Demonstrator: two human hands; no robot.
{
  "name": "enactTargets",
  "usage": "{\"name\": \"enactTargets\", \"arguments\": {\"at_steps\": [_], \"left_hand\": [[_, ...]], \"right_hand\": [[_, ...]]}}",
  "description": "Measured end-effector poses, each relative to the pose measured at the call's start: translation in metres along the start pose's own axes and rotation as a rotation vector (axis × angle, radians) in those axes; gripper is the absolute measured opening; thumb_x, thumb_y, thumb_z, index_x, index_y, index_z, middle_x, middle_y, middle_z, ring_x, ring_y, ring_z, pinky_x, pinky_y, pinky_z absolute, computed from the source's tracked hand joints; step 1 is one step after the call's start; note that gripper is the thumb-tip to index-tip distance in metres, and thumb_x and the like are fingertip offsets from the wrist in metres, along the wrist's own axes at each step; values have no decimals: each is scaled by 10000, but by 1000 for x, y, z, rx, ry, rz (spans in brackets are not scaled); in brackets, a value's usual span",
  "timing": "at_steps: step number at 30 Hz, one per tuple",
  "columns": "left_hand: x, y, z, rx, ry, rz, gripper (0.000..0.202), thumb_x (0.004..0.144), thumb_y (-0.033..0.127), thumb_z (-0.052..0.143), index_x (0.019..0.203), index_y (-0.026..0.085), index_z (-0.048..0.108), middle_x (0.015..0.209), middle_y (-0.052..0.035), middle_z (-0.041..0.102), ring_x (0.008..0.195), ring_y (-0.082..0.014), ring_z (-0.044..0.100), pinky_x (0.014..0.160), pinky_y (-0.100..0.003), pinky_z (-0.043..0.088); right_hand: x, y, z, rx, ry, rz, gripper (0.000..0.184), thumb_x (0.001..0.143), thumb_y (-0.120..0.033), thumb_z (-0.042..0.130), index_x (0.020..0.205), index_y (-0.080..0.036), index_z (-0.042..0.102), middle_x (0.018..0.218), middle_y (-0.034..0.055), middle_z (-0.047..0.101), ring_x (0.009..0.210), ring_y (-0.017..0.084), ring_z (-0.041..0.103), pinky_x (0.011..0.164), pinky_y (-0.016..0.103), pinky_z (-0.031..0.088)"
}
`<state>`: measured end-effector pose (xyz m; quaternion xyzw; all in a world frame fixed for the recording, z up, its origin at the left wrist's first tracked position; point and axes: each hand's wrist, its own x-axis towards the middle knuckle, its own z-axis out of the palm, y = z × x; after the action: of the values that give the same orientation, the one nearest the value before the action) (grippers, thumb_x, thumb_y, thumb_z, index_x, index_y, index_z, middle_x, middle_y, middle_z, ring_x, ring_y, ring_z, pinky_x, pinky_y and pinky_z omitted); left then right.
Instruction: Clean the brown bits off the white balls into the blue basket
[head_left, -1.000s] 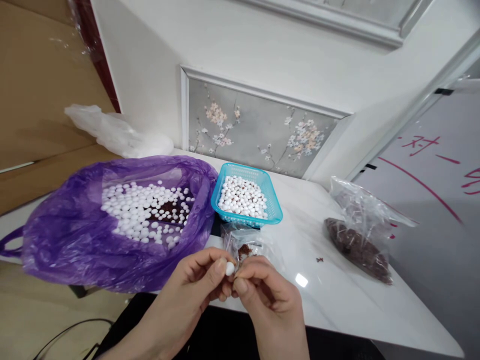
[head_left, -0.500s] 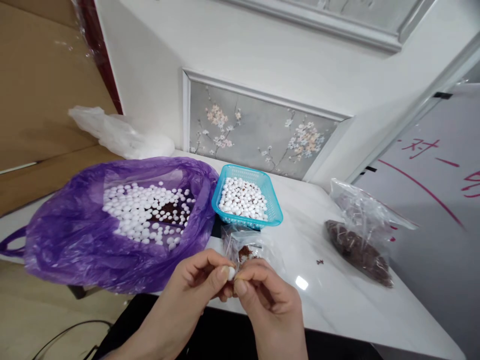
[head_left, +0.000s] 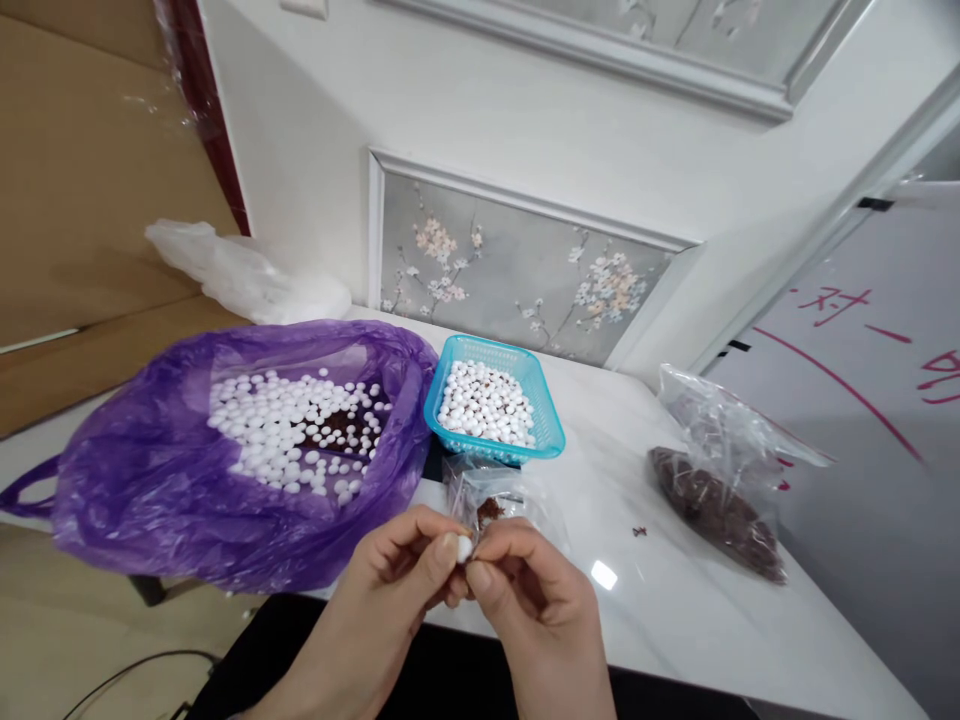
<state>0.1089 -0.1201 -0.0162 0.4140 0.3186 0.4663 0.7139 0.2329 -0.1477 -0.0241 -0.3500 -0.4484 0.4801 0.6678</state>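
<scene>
Between the thumb and forefinger of my left hand (head_left: 401,590) is a small white ball (head_left: 464,548). My right hand (head_left: 536,600) is pinched closed right beside the ball; what its fingertips hold, if anything, is too small to make out. Just beyond my fingers lies a clear plastic bag (head_left: 536,495) with reddish-brown bits (head_left: 490,509) in it. Behind that, a blue basket (head_left: 551,405) is filled with white balls with brown specks among them. To the left, a purple plastic bag (head_left: 172,520) lies spread open with many white balls (head_left: 262,430) inside.
At the right of the white table (head_left: 600,420) stands a clear bag of dark brown material (head_left: 716,515). A small brown scrap (head_left: 639,531) lies nearby. White plastic (head_left: 247,275) is bunched at the back left, beside cardboard (head_left: 82,180). A whiteboard (head_left: 862,400) leans at the right.
The whole view has shifted slightly. Both hands keep the same pinch around the white ball, with only a slight shift of the fingers.
</scene>
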Motion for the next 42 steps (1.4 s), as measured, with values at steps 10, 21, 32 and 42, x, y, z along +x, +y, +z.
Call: {"name": "enactTargets", "arguments": {"at_steps": [10,21,32,42], "left_hand": [[-1,-3,-1,30,47,97,150,802,346,717,739,211,710,626,30,575,627,-107,469,610,-213,396],[0,-1,-4,56,76,109,126,810,307,713,760,193,735,656,16,605,662,-109,504,647,-195,441],[9,15,-6,-302,84,-138,115,731,257,800,811,200,741,751,11,674,637,-56,587,648,-129,524],[11,26,-19,-201,86,-152,148,697,219,825,820,171,756,731,11,673,610,-47,576,624,-114,516]], "right_hand": [[1,0,3,-10,12,4,74,829,-194,705,758,-200,688,749,-16,573,671,129,602,643,259,515],[9,-3,3,-26,17,136,97,819,-196,709,764,-212,631,705,-42,608,668,116,601,659,223,497],[12,-13,-42,-763,62,-60,158,920,-277,544,891,-213,685,768,25,661,670,163,625,627,247,501],[24,15,-24,-1440,-210,49,344,758,-7,498,921,-191,738,880,92,738,714,242,696,594,289,459]]}}
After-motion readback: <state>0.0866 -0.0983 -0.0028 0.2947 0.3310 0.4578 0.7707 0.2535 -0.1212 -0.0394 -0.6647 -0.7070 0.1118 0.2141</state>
